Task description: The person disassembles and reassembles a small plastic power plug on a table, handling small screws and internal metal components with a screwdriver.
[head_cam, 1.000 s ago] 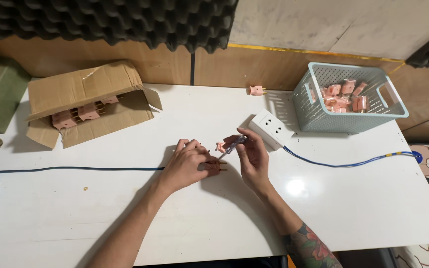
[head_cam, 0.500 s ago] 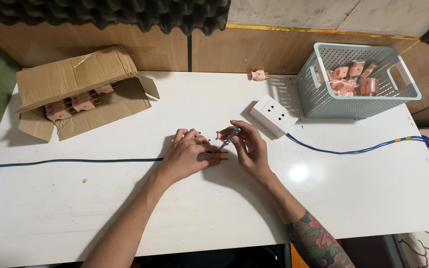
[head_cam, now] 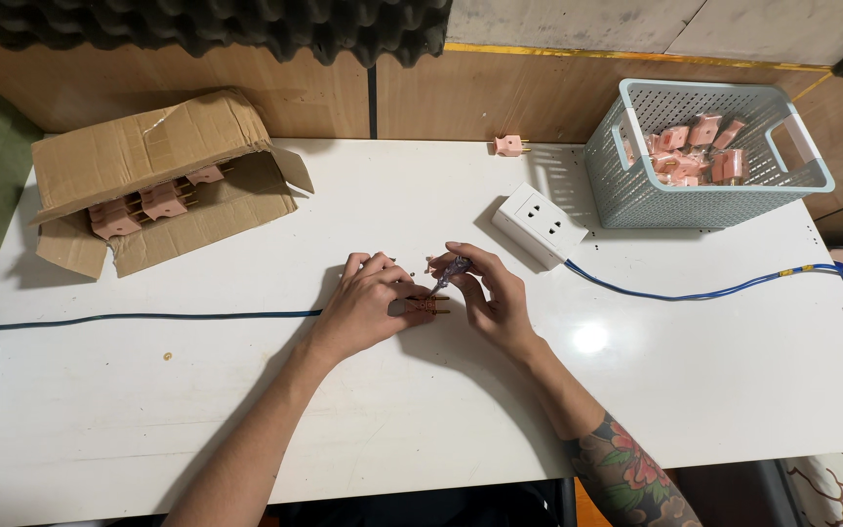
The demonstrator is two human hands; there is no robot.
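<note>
Pinned flat under the left hand [head_cam: 368, 303] is a pink plug [head_cam: 428, 306], prongs pointing right, mid-table; a small screwdriver [head_cam: 450, 274] is pinched in the right hand [head_cam: 490, 298], tip angled down-left onto it.

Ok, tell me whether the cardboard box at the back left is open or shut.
Open. The cardboard box lies on its side on the white table, flaps spread toward the person, and pink plugs show inside.
</note>
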